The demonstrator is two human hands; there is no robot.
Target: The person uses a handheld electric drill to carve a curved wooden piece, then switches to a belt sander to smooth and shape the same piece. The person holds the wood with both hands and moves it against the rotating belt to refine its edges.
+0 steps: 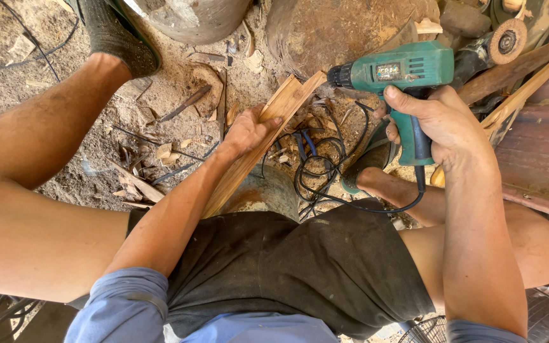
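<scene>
Nearest the lens, the person's blue shirt sleeves and dark shorts are filling the lower part of the view, with bare knees spreading to either side. Everything else is lying around one landmark, the wooden slat, which is slanting up from the lap toward the top of the frame.

The left hand is wrapping its fingers around the slat about two thirds of the way up, thumb lying along the upper edge, closed firmly on the wood. To the right of the slat's upper end, the right hand is gripping the handle of a green corded electric drill; whether a finger is on the trigger cannot be told. The drill's chuck is pointing at the slat's top end and is sitting just beside it; whether a bit is touching the wood is too small to tell.

The slat is looking thin, dry and light, stiff along its length but probably prone to splitting near the end, so a hold close behind the drilled spot seems the steadiest place. The drill is likely the heavier piece, best held at its handle.

Below the slat's right side, a black power cord is coiling over the sawdust-covered ground. Left of the slat, wood offcuts are lying scattered. Above it, a tree-stump block is standing.
</scene>
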